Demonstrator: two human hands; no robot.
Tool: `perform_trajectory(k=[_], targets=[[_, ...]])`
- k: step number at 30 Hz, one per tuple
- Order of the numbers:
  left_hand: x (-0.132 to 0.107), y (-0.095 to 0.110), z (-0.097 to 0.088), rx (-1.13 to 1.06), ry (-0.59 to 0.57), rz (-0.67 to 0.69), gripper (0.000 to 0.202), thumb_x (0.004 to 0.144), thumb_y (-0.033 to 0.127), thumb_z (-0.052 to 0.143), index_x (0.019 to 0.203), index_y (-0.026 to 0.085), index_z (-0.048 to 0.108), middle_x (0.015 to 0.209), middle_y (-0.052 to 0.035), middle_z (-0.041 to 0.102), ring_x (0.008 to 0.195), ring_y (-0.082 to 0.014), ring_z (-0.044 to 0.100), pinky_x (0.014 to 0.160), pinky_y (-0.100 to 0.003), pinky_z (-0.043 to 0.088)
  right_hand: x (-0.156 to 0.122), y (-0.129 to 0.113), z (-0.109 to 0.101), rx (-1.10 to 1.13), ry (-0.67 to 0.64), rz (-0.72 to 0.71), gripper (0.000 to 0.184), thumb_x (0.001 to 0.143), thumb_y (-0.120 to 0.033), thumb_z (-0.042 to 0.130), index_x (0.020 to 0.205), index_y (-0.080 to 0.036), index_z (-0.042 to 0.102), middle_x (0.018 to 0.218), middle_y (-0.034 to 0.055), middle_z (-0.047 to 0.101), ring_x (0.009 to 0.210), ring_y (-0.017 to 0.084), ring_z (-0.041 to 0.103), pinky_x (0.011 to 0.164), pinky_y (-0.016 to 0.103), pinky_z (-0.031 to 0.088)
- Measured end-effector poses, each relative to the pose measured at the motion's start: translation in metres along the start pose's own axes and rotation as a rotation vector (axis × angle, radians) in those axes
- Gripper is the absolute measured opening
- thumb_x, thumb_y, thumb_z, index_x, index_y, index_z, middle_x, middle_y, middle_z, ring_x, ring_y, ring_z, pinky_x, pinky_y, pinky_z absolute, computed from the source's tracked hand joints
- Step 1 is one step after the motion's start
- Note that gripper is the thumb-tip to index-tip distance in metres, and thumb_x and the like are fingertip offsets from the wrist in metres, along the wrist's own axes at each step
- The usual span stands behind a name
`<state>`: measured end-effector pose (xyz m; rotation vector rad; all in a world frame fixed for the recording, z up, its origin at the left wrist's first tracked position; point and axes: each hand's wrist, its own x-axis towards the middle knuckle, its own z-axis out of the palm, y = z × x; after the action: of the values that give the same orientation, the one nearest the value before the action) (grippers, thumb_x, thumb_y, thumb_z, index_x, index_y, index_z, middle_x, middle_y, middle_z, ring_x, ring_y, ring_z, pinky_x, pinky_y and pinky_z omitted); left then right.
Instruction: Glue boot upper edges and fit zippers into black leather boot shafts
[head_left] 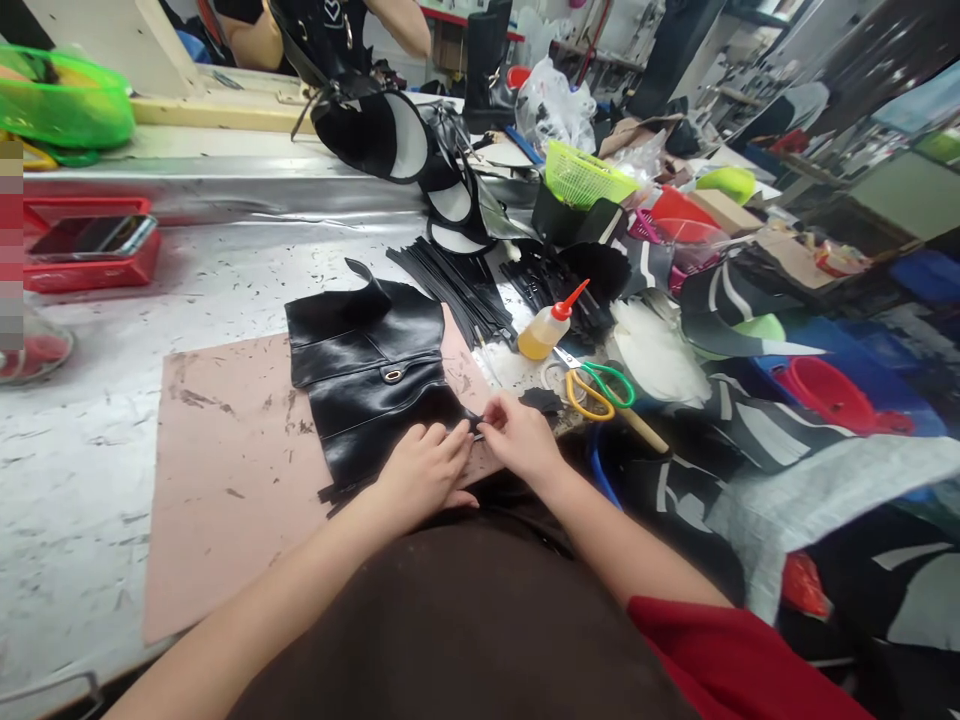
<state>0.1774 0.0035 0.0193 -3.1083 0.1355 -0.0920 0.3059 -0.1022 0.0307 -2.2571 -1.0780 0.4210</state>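
Observation:
A glossy black leather piece, like a boot upper with seams and a small metal-ringed tab, lies on a pinkish board. At its near right edge my left hand grips the leather, fingers bent on top and thumb low at the board's edge. My right hand pinches the corner of the same edge with thumb and forefinger, close against the left fingertips. What lies between the right fingertips is mostly hidden. Just beyond are a glue bottle with a red nozzle and scissors with green and yellow handles.
Black strips lie behind the leather. More cut black pieces hang at the back ledge. A red tray holds a phone at left. A yellow-green basket and a blue bin stand at right. Another person's arm shows behind.

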Motion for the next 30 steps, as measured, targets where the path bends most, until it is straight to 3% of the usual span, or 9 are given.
perform_trajectory(k=[4,8,10,13,17,20,24,27,30], targets=[[0.003,0.001,-0.004,0.015,0.005,0.024,0.064,0.073,0.064,0.046,0.109,0.013,0.058,0.132,-0.0107,0.044,0.082,-0.0222,0.049,0.064,-0.035,0.036,-0.006,0.008,-0.024,-0.091,-0.104,-0.117,0.006,0.073,-0.017,0.051,0.078,-0.02,0.051,0.075,0.002,0.061,0.067,0.016,0.058,0.064,0.026,0.043],[-0.001,0.002,-0.001,0.018,0.02,0.012,0.067,0.075,0.066,0.042,0.112,0.012,0.057,0.129,-0.0102,0.048,0.088,-0.0232,0.049,0.07,-0.035,0.037,0.015,0.054,-0.064,-0.567,0.135,0.162,0.022,0.079,-0.011,0.042,0.096,-0.013,0.054,0.094,0.0164,0.059,0.086,0.027,0.058,0.072,0.033,0.041],[-0.004,0.002,0.002,0.012,0.032,-0.004,0.068,0.075,0.066,0.041,0.115,0.013,0.055,0.127,-0.0101,0.049,0.091,-0.0234,0.05,0.074,-0.034,0.036,0.027,0.076,-0.079,-0.755,0.098,0.281,0.032,0.079,-0.008,0.04,0.109,-0.008,0.051,0.099,0.0218,0.056,0.087,0.029,0.058,0.071,0.035,0.041],[-0.009,0.003,0.007,0.002,0.068,-0.044,0.069,0.075,0.067,0.04,0.117,0.013,0.053,0.126,-0.009,0.051,0.096,-0.0235,0.049,0.079,-0.034,0.036,0.033,0.089,-0.091,-0.813,-0.019,0.314,0.047,0.076,-0.01,0.045,0.123,-0.011,0.042,0.099,0.0197,0.058,0.087,0.03,0.059,0.071,0.034,0.042],[-0.013,0.003,0.012,-0.007,0.127,-0.065,0.067,0.077,0.064,0.04,0.118,0.013,0.053,0.126,-0.0081,0.051,0.101,-0.0235,0.048,0.083,-0.034,0.034,0.005,0.081,-0.098,-0.675,0.023,0.372,0.058,0.073,-0.02,0.051,0.13,-0.019,0.036,0.096,0.0125,0.061,0.087,0.028,0.058,0.071,0.033,0.043],[-0.014,0.003,0.014,-0.003,0.15,-0.054,0.065,0.078,0.063,0.038,0.116,0.013,0.055,0.127,-0.0093,0.05,0.1,-0.0238,0.048,0.083,-0.034,0.034,-0.039,0.074,-0.089,-0.348,-0.052,0.342,0.05,0.074,-0.026,0.051,0.124,-0.025,0.043,0.088,0.0057,0.062,0.08,0.022,0.059,0.069,0.03,0.043],[-0.014,0.002,0.016,0.0,0.179,-0.044,0.065,0.078,0.063,0.038,0.114,0.012,0.056,0.126,-0.0109,0.05,0.098,-0.0243,0.049,0.083,-0.035,0.034,-0.093,0.062,-0.051,0.154,-0.296,0.338,0.044,0.077,-0.047,0.046,0.113,-0.022,0.044,0.07,-0.0006,0.054,0.063,0.015,0.052,0.058,0.027,0.043],[-0.015,0.001,0.018,-0.004,0.196,-0.04,0.064,0.078,0.063,0.038,0.113,0.012,0.056,0.127,-0.0115,0.049,0.098,-0.0245,0.048,0.083,-0.035,0.035,-0.102,0.046,-0.022,0.37,-0.433,0.36,0.048,0.078,-0.058,0.039,0.108,-0.021,0.042,0.063,-0.0039,0.045,0.055,0.011,0.046,0.051,0.023,0.041],[-0.016,0.001,0.018,-0.014,0.206,-0.035,0.063,0.078,0.063,0.04,0.112,0.012,0.057,0.126,-0.0117,0.05,0.099,-0.0245,0.048,0.083,-0.035,0.035,-0.089,0.03,-0.001,0.384,-0.456,0.341,0.046,0.078,-0.058,0.04,0.106,-0.021,0.041,0.061,-0.0052,0.045,0.051,0.009,0.044,0.049,0.021,0.039]])
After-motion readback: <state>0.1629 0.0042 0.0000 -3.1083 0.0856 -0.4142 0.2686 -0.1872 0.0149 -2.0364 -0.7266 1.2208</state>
